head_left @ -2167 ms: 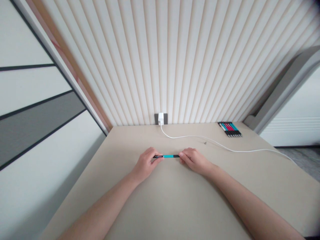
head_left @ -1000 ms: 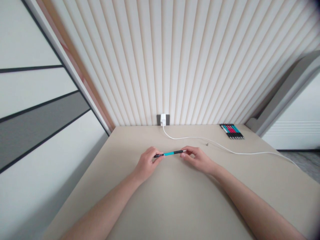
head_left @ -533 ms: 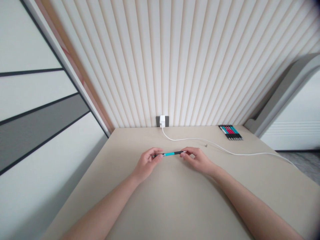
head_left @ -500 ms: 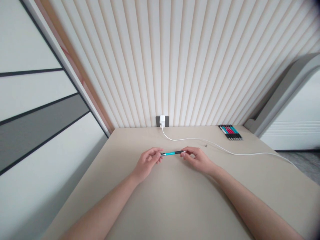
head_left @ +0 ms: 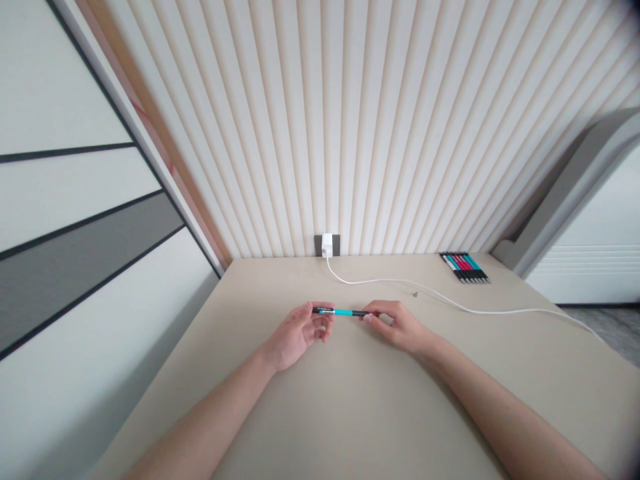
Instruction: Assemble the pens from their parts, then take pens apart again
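The right hand [head_left: 397, 327] pinches the black end of a teal-and-black pen [head_left: 340, 312] between thumb and fingertips, while the left hand [head_left: 295, 337] lies open at the other end, its contact unclear. The pen sits level over the tabletop [head_left: 350, 407], near the centre of the frame. With so slight a pinch, a slackened grip could drop it, and its round barrel could roll toward the white charging cable [head_left: 450, 301]. The pen looks slim and teal-banded, like the row of pens [head_left: 463, 267] at upper right.

Bright, even, diffuse light; faint soft shadow under the right hand [head_left: 397, 327]; wide-angle edges bend, right corners blur dark.
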Demonstrator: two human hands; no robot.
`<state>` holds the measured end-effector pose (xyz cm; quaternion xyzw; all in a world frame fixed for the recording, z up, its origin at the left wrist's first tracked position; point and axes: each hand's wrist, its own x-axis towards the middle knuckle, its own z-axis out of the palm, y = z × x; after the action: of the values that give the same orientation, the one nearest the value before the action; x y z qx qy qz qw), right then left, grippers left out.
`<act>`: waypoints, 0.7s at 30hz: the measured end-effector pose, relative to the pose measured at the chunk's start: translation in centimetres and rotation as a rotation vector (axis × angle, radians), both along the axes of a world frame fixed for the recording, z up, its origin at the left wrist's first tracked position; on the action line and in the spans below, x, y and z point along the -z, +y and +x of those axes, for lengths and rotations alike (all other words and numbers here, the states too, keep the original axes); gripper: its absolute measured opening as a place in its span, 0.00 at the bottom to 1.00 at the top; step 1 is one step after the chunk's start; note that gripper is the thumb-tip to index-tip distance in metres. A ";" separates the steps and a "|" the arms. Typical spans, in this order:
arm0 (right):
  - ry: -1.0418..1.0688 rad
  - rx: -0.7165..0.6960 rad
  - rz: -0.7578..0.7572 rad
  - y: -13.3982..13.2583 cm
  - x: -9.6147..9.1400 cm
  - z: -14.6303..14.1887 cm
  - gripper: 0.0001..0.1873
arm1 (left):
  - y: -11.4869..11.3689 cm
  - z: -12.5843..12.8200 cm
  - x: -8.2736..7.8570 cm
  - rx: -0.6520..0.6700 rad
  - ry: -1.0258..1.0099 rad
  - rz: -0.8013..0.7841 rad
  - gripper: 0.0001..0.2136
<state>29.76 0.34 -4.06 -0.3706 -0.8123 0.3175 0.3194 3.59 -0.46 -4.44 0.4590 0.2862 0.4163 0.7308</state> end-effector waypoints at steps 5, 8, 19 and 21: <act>-0.023 -0.030 0.022 0.1 0.4 0.1 0.18 | -0.1 -0.1 0.0 0.075 -0.023 0.038 0.20; -0.033 -0.024 0.026 0.2 0.6 0.2 0.17 | 0.0 0.0 0.2 0.047 -0.018 0.046 0.21; -0.059 0.113 0.081 0.4 0.3 0.2 0.16 | 0.8 -0.3 1.0 -0.246 0.256 0.304 0.23; -0.064 0.111 0.086 0.5 0.4 0.2 0.16 | 0.9 -0.7 0.9 -0.270 0.322 0.349 0.22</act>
<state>29.94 0.80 -4.44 -0.4112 -0.8132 0.2520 0.3259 2.92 0.40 -5.31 0.5960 0.3814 0.4748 0.5233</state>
